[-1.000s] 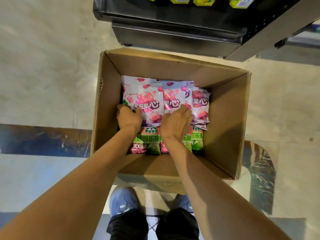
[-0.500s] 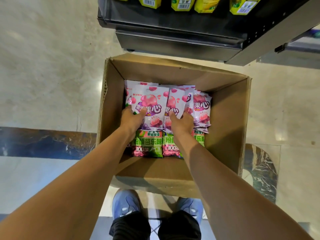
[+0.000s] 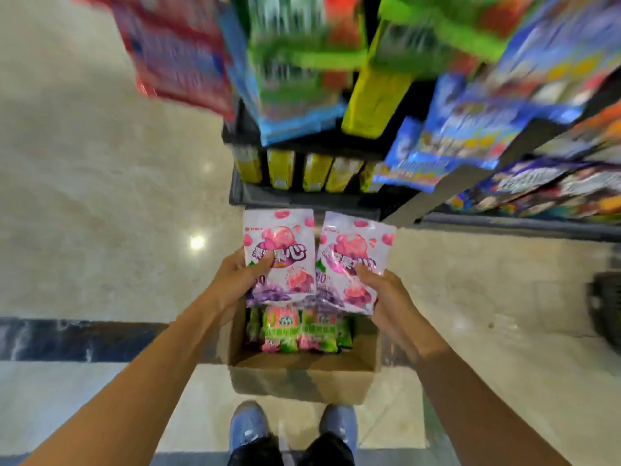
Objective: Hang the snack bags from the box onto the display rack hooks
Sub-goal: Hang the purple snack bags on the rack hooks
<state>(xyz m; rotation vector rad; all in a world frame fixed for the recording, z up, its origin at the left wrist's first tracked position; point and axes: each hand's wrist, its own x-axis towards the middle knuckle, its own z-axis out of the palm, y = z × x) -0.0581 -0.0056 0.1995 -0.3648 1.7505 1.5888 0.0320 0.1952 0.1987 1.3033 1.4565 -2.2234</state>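
Observation:
My left hand [image 3: 240,280] grips a pink-and-purple snack bag [image 3: 280,243] by its lower left side. My right hand [image 3: 386,294] grips a second pink-and-purple snack bag [image 3: 353,250] by its lower right side. Both bags are upright, side by side, lifted above the cardboard box [image 3: 302,378] on the floor. Green-and-pink snack bags [image 3: 299,329] lie in the box below them. The display rack [image 3: 336,95] rises just beyond, blurred, with hanging bags; its hooks cannot be made out.
Yellow cartons [image 3: 295,169] stand on the rack's low dark shelf [image 3: 302,198]. More packets [image 3: 537,186] fill a shelf at the right. A dark object [image 3: 605,307] sits at the right edge. My blue shoes [image 3: 292,428] are behind the box on the pale floor.
Both hands have lifted one pink-and-purple bag each up out of the box. The view has tilted up, bringing the rack's hanging bags into sight.

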